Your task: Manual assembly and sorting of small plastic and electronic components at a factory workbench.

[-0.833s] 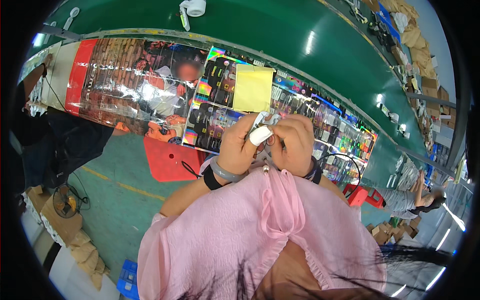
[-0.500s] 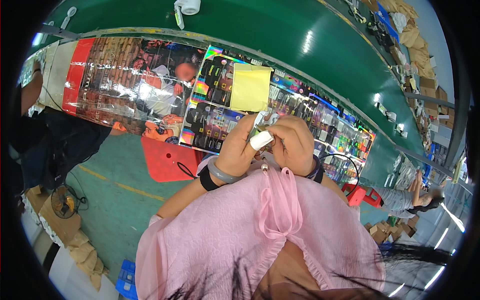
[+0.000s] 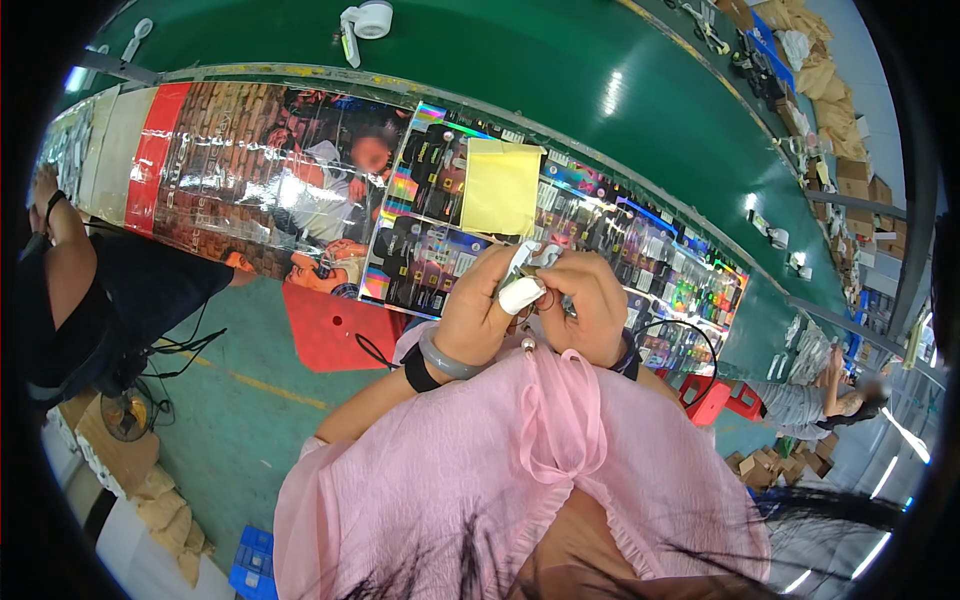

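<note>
My left hand (image 3: 474, 308) and my right hand (image 3: 590, 305) are raised close together in front of my chest. Both sets of fingers are closed on a small white plastic piece (image 3: 546, 257), whose exact kind is hidden by the fingers. A white wrap (image 3: 521, 295) covers the tip of my left thumb. Thin dark loops of what may be wire show just below the fingertips. Just beyond my hands, a stack of yellow paper (image 3: 500, 188) lies on the table covering (image 3: 425, 255), which is printed with product pictures.
Past the table runs a green conveyor belt (image 3: 500, 70) carrying a white round-headed device (image 3: 368, 22) and other white pieces. A red stool (image 3: 335, 325) stands at left, near a co-worker's arm (image 3: 70, 240) and a floor fan (image 3: 128, 412). Another person (image 3: 820, 400) sits far right.
The white piece has tilted between my fingers, and more of it shows. My hands stay close together. At the left, the co-worker's arm has come further into view.
</note>
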`<state>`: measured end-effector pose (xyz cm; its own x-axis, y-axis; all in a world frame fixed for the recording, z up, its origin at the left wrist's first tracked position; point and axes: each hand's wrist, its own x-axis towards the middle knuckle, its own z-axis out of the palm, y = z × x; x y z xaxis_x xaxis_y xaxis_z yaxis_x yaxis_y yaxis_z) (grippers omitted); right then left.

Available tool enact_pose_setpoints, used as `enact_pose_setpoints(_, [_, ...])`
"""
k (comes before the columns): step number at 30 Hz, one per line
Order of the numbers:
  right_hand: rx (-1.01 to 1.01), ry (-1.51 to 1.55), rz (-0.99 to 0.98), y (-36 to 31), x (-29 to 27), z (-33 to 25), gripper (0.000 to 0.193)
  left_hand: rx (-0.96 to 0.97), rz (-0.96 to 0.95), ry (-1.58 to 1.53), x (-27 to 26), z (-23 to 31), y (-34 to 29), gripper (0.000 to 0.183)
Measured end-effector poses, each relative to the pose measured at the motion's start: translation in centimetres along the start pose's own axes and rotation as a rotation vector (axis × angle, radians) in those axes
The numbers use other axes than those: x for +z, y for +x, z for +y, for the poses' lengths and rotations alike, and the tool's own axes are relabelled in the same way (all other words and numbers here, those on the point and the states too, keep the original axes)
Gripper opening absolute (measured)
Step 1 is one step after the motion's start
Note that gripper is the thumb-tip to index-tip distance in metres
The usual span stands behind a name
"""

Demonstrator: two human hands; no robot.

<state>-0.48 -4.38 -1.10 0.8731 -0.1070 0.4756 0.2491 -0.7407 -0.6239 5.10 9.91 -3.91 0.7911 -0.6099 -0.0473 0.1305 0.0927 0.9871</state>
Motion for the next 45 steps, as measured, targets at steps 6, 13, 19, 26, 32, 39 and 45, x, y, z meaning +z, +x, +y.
enact_pose_setpoints(6, [0.002, 0.067, 0.004, -0.5, 0.2, -0.2, 0.023, -0.074, 0.011, -0.004, -0.1, 0.6, -0.1, 0.030])
enact_pose_setpoints(13, [-0.011, 0.137, -0.071, 0.2, -0.6, 0.5, 0.026, -0.003, -0.009, 0.018, -0.3, 0.1, -0.2, 0.035])
enact_pose_setpoints(19, [-0.060, 0.201, -0.137, 1.1, -1.7, 0.4, 0.025, 0.076, -0.092, 0.099, -0.7, 0.6, 0.3, 0.040])
enact_pose_setpoints(26, [-0.123, 0.173, -0.121, 0.8, -2.4, 0.3, 0.025, 0.115, -0.168, 0.073, -0.7, 0.8, 0.1, 0.054])
enact_pose_setpoints(32, [-0.177, 0.110, -0.108, 0.6, -2.6, 0.1, 0.024, 0.154, -0.180, 0.112, -0.7, 0.9, 0.2, 0.052])
enact_pose_setpoints(39, [-0.167, 0.109, -0.090, 1.0, -2.5, -0.4, 0.025, 0.165, -0.157, 0.132, -0.7, 1.1, 0.0, 0.057])
enact_pose_setpoints(45, [-0.181, 0.119, -0.099, 1.4, -2.9, -0.5, 0.022, 0.156, -0.183, 0.131, -0.8, 1.2, 0.1, 0.059])
